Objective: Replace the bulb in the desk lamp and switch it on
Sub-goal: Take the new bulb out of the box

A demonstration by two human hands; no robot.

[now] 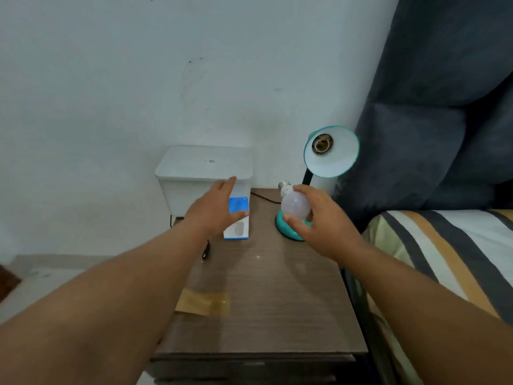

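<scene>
A teal desk lamp stands at the back right of the wooden bedside table (263,287); its shade (333,157) tilts toward me and shows a bare socket (322,142) with no bulb in it. My right hand (319,220) holds a white bulb (294,205) over the lamp's round teal base (288,232), the bulb's metal screw cap pointing up and left. My left hand (215,209) hovers with spread fingers just in front of a blue and white bulb box (237,218), touching nothing that I can tell.
A white lidded plastic bin (202,176) stands behind the box against the wall. A black cord (263,197) runs along the table's back. A bed with a striped sheet (444,259) and dark padded headboard (444,107) lies to the right. Tape (204,302) sticks to the table.
</scene>
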